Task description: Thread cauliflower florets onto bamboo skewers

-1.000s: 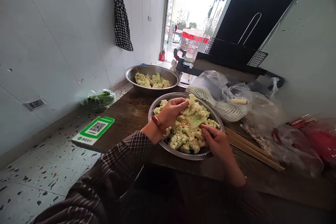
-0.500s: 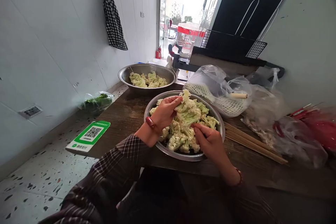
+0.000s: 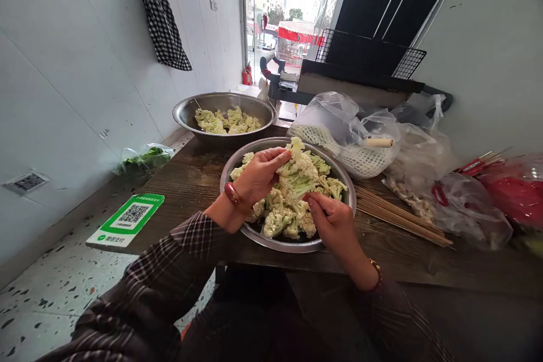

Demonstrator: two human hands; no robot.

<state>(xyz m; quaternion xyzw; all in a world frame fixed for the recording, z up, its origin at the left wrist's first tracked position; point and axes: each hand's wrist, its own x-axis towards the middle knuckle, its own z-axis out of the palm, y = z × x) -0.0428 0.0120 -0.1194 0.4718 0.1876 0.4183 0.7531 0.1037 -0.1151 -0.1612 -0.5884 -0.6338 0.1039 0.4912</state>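
Note:
My left hand (image 3: 262,174) is closed around pale cauliflower florets (image 3: 299,172), held up over a round metal bowl (image 3: 224,181). Fingers and thumb of my right hand (image 3: 333,218) pinch together at the lower end of the same florets; what lies between those fingertips is hidden. More loose cauliflower (image 3: 282,218) fills the bowl beneath both hands. To the right of the bowl, a bundle of thin bamboo skewers (image 3: 403,218) lies on the dark wooden table (image 3: 190,181).
Behind stands a wider metal basin (image 3: 182,116) holding cauliflower, a thin stick poking up from it. Plastic bags (image 3: 424,158) and a white foam net (image 3: 360,161) crowd the right side. A green QR-code card (image 3: 129,218) lies at the table's left edge.
The whole view has shifted, so things appear slightly further left and higher. Both hands keep nearly the same hold on the florets above the bowl.

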